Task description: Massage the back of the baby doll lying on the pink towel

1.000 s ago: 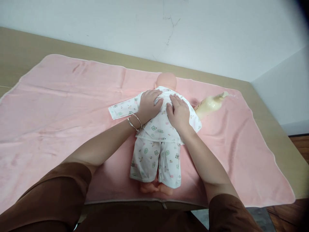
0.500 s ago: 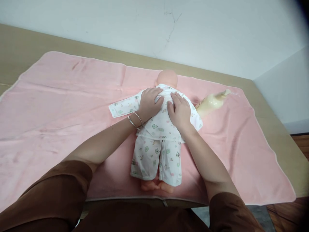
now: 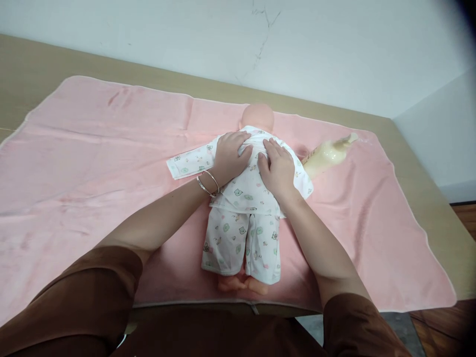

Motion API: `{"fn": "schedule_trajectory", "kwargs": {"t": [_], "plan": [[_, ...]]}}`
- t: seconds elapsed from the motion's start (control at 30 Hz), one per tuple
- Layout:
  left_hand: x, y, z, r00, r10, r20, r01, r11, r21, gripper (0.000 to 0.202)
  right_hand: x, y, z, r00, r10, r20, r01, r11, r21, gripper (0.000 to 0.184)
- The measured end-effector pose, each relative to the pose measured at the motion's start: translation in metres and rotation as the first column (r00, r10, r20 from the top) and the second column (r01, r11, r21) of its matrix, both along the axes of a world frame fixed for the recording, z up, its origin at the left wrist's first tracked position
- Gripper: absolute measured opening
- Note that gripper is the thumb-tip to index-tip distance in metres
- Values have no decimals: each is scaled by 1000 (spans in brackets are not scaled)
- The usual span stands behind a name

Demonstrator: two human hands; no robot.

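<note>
A baby doll point(image 3: 258, 116) lies face down, its bald head away from me and its bare feet towards me. It wears a white printed top point(image 3: 243, 191) and matching trousers point(image 3: 225, 240). My left hand point(image 3: 231, 156) rests flat on the upper left of the doll's back, fingers stretched out, two bangles on the wrist. On the upper right of the back lies my right hand point(image 3: 278, 168), also flat with its fingers extended. The top's left sleeve sticks out sideways on the cloth.
Under the doll a pink blanket point(image 3: 111, 148) with some folds covers most of the wooden table point(image 3: 148, 74). A cream-coloured bottle point(image 3: 329, 153) with a pump lies on its side to the doll's right. Behind the table rises a white wall point(image 3: 186, 39) with a crack.
The view has shifted very slightly. Both hands stay on the doll's back, and nothing else has visibly moved.
</note>
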State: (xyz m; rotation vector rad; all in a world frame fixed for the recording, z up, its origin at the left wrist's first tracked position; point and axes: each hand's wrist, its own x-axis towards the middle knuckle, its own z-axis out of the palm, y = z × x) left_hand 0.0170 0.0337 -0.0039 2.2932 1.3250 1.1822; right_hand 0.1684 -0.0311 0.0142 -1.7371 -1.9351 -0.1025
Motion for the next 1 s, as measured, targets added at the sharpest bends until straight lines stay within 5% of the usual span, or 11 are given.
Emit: {"fn": "schedule_trajectory", "kwargs": {"t": [1.0], "plan": [[-1,1,-2,1000,7,-19,-6,1000,19,35,0,0,0,1000,-7,0,7,1000,-17,48]]}}
